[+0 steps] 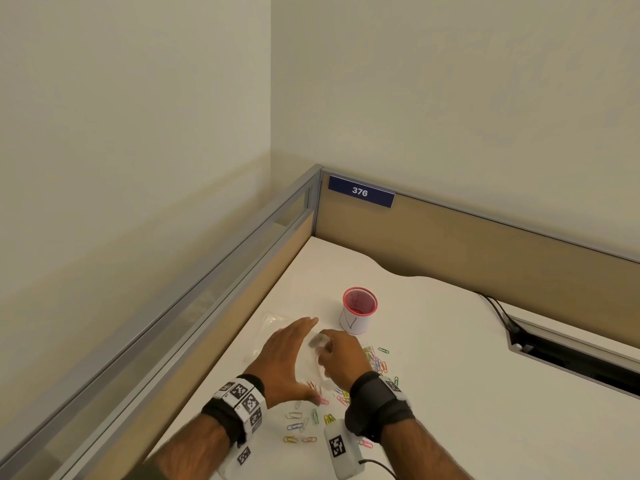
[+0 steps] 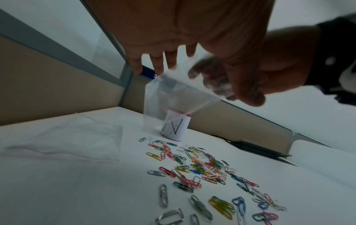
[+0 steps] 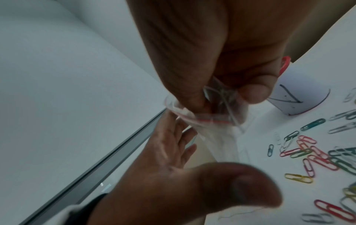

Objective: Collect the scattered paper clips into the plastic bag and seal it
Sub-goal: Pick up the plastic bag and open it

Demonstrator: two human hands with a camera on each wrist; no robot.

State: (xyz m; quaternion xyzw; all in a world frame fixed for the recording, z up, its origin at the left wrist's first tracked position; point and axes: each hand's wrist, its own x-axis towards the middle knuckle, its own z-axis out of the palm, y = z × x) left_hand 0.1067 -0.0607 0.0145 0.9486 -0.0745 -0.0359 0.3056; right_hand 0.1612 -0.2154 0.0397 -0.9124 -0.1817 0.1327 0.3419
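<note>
A small clear plastic bag [image 2: 169,94] with a red zip line [image 3: 208,121] hangs above the white desk. My right hand [image 1: 337,351] pinches its crumpled mouth between thumb and fingers [image 3: 252,92]. Just left of the bag, my left hand [image 1: 291,355] is spread with straight fingers [image 2: 156,60] and holds nothing; I cannot tell whether it touches the bag. Several coloured paper clips [image 2: 202,167] lie scattered on the desk under and right of the hands [image 1: 375,362], with more near the wrists [image 1: 301,424]. I see no clips inside the bag.
A red-rimmed cup wrapped in white paper [image 1: 358,311] stands just beyond the hands. A second clear bag [image 2: 67,141] lies flat on the desk to the left. Low partition walls [image 1: 485,244] close the desk's back and left. A cable slot [image 1: 571,355] opens at the right.
</note>
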